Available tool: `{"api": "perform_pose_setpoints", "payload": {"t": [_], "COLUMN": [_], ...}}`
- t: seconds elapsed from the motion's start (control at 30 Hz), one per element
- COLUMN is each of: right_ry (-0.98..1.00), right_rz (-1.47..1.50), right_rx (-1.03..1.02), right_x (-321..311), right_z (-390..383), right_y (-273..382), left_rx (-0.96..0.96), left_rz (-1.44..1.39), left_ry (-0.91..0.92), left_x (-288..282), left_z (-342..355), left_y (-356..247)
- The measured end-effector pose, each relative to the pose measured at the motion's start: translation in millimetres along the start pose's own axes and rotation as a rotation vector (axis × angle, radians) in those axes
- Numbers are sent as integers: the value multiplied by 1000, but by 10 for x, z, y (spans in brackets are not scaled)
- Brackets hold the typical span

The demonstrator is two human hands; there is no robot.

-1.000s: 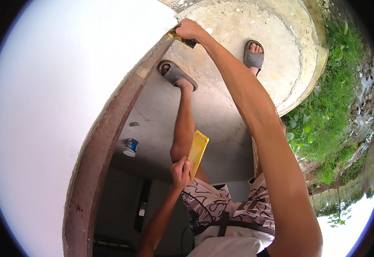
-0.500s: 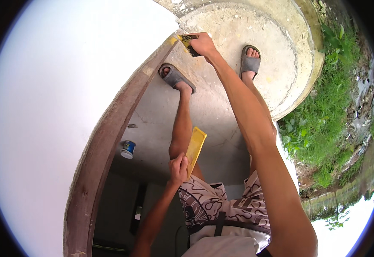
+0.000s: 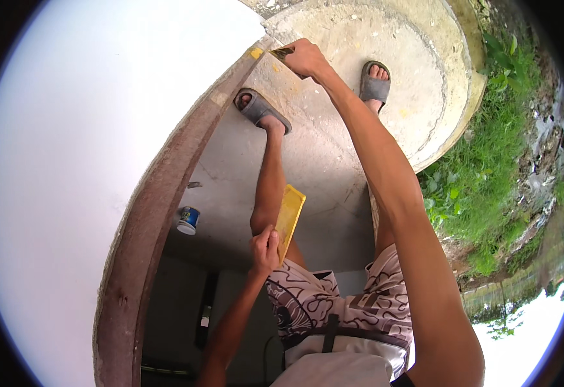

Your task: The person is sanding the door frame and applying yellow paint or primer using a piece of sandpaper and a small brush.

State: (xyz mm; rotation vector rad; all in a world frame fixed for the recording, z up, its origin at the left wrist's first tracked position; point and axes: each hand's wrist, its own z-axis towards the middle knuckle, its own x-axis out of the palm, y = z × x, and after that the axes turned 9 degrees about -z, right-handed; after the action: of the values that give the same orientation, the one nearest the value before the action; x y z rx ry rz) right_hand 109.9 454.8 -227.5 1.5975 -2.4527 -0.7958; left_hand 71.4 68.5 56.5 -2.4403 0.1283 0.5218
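My left hand (image 3: 266, 250) is closed around the near part of a flat yellow rectangular tray (image 3: 291, 213), held tilted by my left leg. My right arm stretches far forward. Its hand (image 3: 308, 58) grips a dark flat scraper (image 3: 282, 54) with yellow smears, seen nearly edge-on. The scraper is beside the far end of a brown wooden frame (image 3: 179, 155); I cannot tell whether they touch. A yellow patch of paste (image 3: 256, 52) marks the frame close to that end.
A white wall (image 3: 101, 129) borders the frame on the left. A small blue-and-white tub (image 3: 188, 220) stands on the concrete floor (image 3: 321, 155). My sandalled feet are near a rounded concrete step (image 3: 359, 39). Grass (image 3: 482, 187) grows to the right.
My right hand and the scraper have shifted slightly, and the scraper looks thinner. More of the yellow patch on the frame shows. My left hand keeps hold of the tray.
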Motion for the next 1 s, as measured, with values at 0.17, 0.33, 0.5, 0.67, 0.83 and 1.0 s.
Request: {"api": "perform_pose_setpoints", "payload": {"t": [0.17, 0.33, 0.5, 0.67, 0.83, 1.0], "right_ry": [-178, -148, -128, -64, -67, -333], "right_rz": [-185, -232, -71, -131, 87, 337], "right_rx": [-132, -170, -207, -64, -180, -64], "right_x": [59, 100, 87, -84, -231, -56], "right_z": [855, 1035, 291, -520, -1023, -513], "right_y": [-156, -75, 381, 613, 430, -79], "left_rx": [8, -48, -6, -6, 33, -11], "left_rz": [-42, -66, -1, -23, 3, -25], "left_ry": [57, 76, -12, 20, -7, 56], "left_x": [101, 150, 95, 120, 72, 108], "left_z": [120, 73, -40, 50, 63, 143], "left_y": [-107, -36, 116, -18, -52, -144]}}
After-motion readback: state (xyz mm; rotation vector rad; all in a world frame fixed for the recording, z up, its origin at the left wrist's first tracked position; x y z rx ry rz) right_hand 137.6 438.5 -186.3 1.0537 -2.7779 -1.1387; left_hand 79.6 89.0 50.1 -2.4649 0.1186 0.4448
